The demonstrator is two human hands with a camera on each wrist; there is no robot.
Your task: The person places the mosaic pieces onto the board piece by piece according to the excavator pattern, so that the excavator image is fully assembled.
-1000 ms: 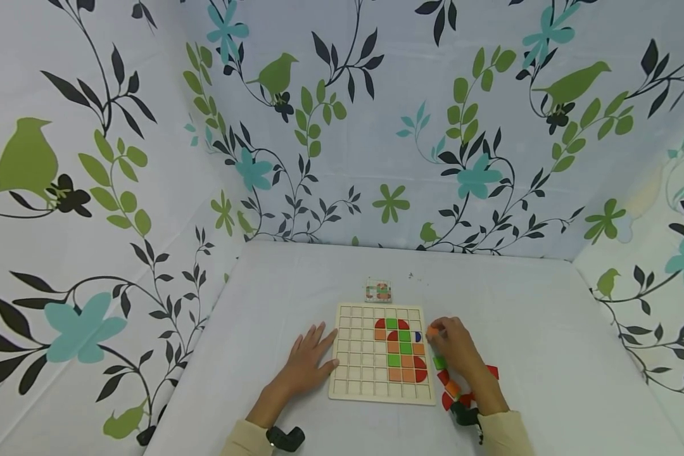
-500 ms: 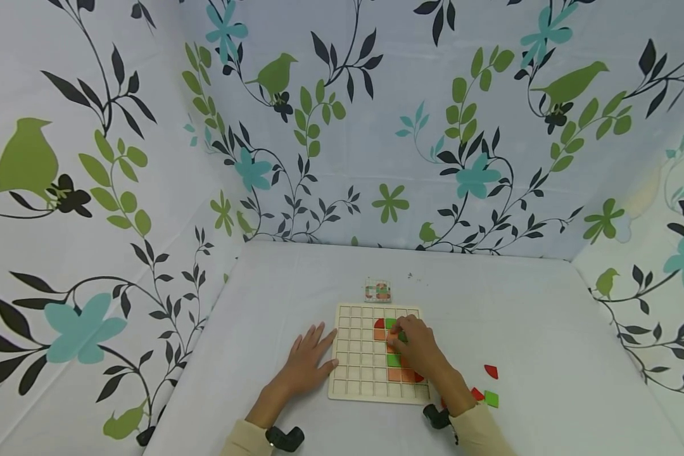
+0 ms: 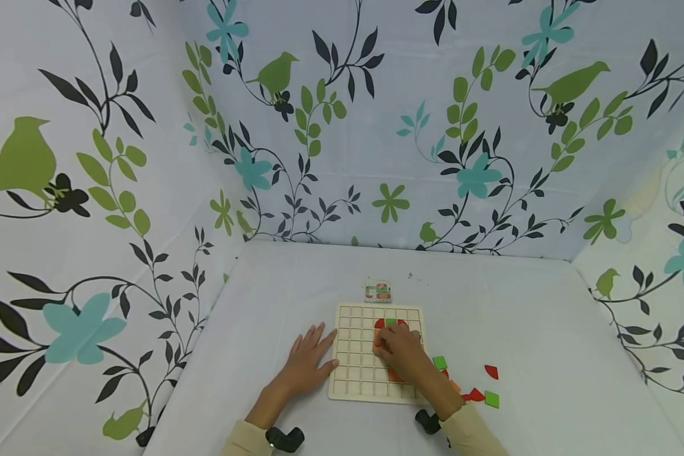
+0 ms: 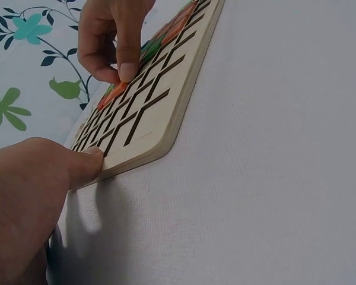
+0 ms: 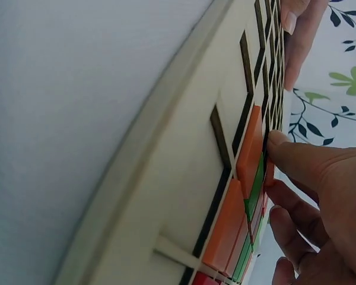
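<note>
A pale wooden grid board [image 3: 376, 399] lies on the white table with red, green and orange tiles set into its right half. My left hand [image 3: 308, 361] lies with fingers spread at the board's left side; its thumb [image 4: 90, 163] touches the board's edge in the left wrist view. Over the middle of the board, my right hand [image 3: 403, 352] pinches an orange tile [image 5: 269, 172] between thumb and fingertips, down at the grid cells. The hand hides much of the tile pattern in the head view.
Right of the board lie loose tiles, among them a green square [image 3: 439, 363], a red quarter-round [image 3: 491, 372] and another green square [image 3: 492, 399]. A small pattern card [image 3: 379, 291] lies beyond the board's far edge. Patterned cloth [image 3: 342, 158] hangs behind the table.
My right hand has carried the orange tile from the board's right edge leftward to its middle, uncovering loose tiles on the right. The left hand has stayed in place.
</note>
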